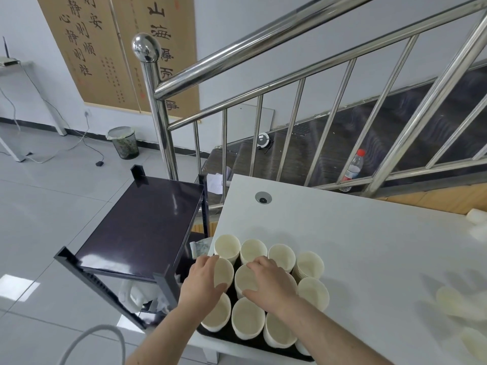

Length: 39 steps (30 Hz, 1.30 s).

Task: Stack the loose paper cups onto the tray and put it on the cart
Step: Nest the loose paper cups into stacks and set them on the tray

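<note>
At lower centre, paper cups (247, 318) are packed on the black tray (226, 335) at the white table's (369, 246) edge. The left hand (201, 281) and right hand (271, 281) are laid over the rims, fingers relaxed, gripping nothing. Stacking appears nearly done, though blurred cups (456, 304) lie at lower right. At centre left, the black cart (142, 222) is not yet loaded.

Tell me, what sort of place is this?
Probably an office or workroom beside a staircase. A steel stair railing runs behind a white desk with a cable hole, calligraphy scrolls hang on the wall, and a waste bin stands on the tiled floor.
</note>
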### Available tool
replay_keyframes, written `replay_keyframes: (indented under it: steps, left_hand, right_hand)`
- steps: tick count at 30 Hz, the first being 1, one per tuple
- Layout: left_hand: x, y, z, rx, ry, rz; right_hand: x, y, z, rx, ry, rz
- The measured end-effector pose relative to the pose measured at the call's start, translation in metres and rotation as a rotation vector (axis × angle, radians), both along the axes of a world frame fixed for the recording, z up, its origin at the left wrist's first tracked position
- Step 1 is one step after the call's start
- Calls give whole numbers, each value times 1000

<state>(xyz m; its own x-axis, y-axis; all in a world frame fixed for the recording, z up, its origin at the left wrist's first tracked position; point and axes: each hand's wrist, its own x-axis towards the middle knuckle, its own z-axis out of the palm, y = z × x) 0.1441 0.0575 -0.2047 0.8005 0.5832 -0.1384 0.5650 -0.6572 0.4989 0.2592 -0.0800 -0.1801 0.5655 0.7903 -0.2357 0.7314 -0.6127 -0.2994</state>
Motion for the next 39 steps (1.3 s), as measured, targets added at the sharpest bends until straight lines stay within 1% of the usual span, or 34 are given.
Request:
replay_keyframes:
  steps: [7, 13, 16, 23, 25, 32, 39]
  left_hand:
    - [2, -3, 1, 28, -16, -1]
    - [17, -26, 21, 58, -119, -15]
    - [29, -42, 32, 66, -158, -56]
    - [65, -115, 54, 23, -272, -176]
    - [79, -150, 58, 13, -298, -227]
    - [114, -260, 74, -9, -320, -349]
    - [142, -358, 82, 0, -319, -438]
  right_hand:
    - [1, -6, 0, 44, -1, -2]
    - [11, -22, 12, 134, 14, -36]
    - [17, -37, 21, 194, 10, -64]
    - [39, -120, 44, 248, -19, -131]
    - [48, -160, 50, 257, -42, -165]
    - [73, -292, 61, 264, -103, -291]
    - [85, -414, 66, 266, -117, -408]
